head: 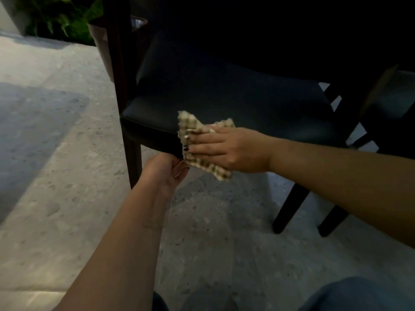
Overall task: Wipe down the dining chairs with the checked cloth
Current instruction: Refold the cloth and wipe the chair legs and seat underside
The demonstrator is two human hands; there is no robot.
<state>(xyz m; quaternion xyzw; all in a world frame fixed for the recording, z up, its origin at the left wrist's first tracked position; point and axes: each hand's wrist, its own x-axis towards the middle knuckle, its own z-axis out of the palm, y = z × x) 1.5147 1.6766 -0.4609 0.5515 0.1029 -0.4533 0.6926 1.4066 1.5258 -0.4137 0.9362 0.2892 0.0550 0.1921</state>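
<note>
A dining chair with a dark padded seat [224, 97] and dark wooden frame stands before me, tucked partly under a dark table. A beige-and-brown checked cloth [190, 124] lies over the seat's front edge. My right hand [224, 149] presses flat on the cloth with straight fingers. My left hand [166, 171] is just below the seat's front rail, fingers curled under its edge beside the cloth; how firmly it grips is unclear.
The chair's front left leg [133, 162] stands next to my left hand. Two dark legs [289, 209] show at the right, with a second chair [395, 93] beyond. A potted plant [67, 16] stands at the back left. Speckled stone floor [56, 153] spreads to the left.
</note>
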